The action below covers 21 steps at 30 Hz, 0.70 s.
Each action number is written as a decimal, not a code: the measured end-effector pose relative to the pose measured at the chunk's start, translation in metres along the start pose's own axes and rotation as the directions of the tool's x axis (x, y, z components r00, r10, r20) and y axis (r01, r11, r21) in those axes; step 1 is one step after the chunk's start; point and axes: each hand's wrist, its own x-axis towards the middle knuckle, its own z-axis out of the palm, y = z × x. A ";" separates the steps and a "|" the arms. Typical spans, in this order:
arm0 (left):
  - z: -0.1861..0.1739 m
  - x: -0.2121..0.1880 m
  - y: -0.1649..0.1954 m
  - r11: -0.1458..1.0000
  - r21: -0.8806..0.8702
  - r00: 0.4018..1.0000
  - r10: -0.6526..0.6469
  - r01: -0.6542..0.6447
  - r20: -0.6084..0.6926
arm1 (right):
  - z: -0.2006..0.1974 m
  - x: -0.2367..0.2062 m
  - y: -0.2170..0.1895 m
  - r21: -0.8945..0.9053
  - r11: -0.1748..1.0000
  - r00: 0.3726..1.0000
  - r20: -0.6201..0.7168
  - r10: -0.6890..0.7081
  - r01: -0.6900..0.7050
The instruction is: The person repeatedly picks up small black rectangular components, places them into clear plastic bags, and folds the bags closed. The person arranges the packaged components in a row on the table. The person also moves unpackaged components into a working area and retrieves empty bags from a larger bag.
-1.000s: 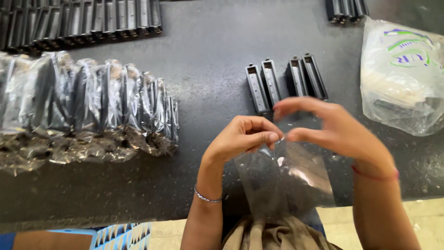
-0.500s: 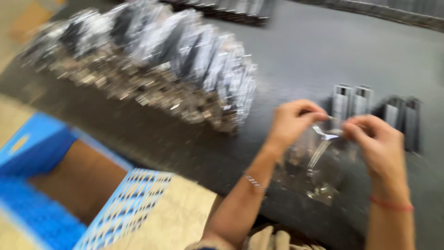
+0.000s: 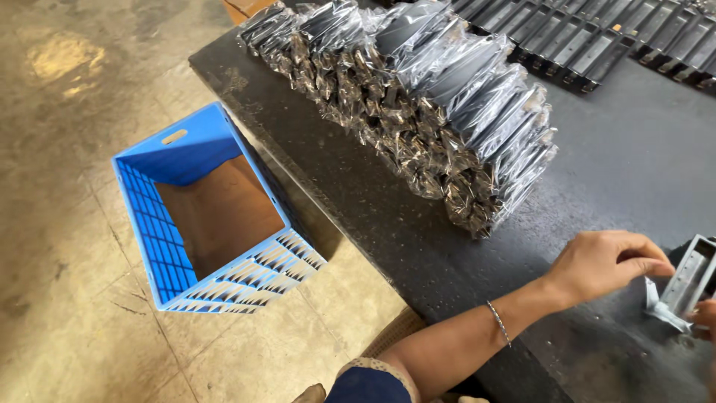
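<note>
At the far right edge of the frame, I am watching the left hand (image 3: 608,261) pinching with curled fingers at the upper end of a grey metal channel piece (image 3: 690,277), while the right hand (image 3: 705,315) is showing only as fingertips at the frame border, so I cannot tell whether it is closed or open. The channel piece is standing tilted on the dark table (image 3: 388,224), its long axis running from lower left to upper right, with its open hollow face turned toward the camera. A clear plastic bag (image 3: 666,312) is bunching around its lower end. The piece is sitting just to the right of the left hand and just above the right fingertips, between the two. A thin bracelet (image 3: 499,323) is circling the left wrist.

Toward the upper middle, a row of bagged pieces (image 3: 432,97) is leaning across the table, and unbagged dark channels (image 3: 597,45) are lining the upper right. On the floor at the left, a blue plastic crate (image 3: 209,216) is standing beside the table edge.
</note>
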 end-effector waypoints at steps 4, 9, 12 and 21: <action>-0.012 0.007 0.016 0.995 -0.084 0.999 -0.047 0.048 0.010 | 0.022 -0.015 -0.089 -0.168 0.986 1.000 -0.017 0.006 -0.009; -0.014 0.003 0.035 0.987 -0.160 1.000 -0.023 0.020 -0.018 | 0.055 -0.061 -0.211 -0.416 0.909 0.992 -0.101 -0.069 0.021; -0.015 -0.003 0.043 0.997 -0.077 1.000 0.017 -0.016 0.011 | 0.075 -0.069 -0.236 -0.399 0.914 0.986 -0.107 -0.130 0.077; -0.029 -0.008 0.070 0.966 0.181 0.981 -0.193 0.187 0.019 | 0.063 -0.063 -0.237 -0.183 0.981 0.991 -0.126 0.035 -0.058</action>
